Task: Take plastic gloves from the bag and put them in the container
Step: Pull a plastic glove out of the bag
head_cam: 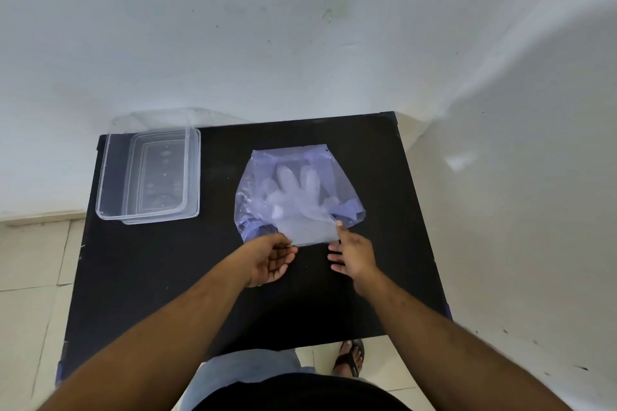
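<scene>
Glove [293, 190] lengthwise in bag [247, 190], fingers pointing away, cuff pinched by left hand [270, 259] and right hand [354, 255].

bag [337, 170]: your translucent purple one, flat mid-table, mouth toward you | gloves [295, 190]: clear, fingers pointing away inside it, cuffs sticking out of the mouth | container [150, 173]: clear rectangular tub, open, far left

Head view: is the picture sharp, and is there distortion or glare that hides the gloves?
Head view: mostly sharp; wide-angle lens bends the black table edges; soft even light, faint sheen on the clear plastic container; translucent gloves look hazy through the bluish plastic bag.
</scene>
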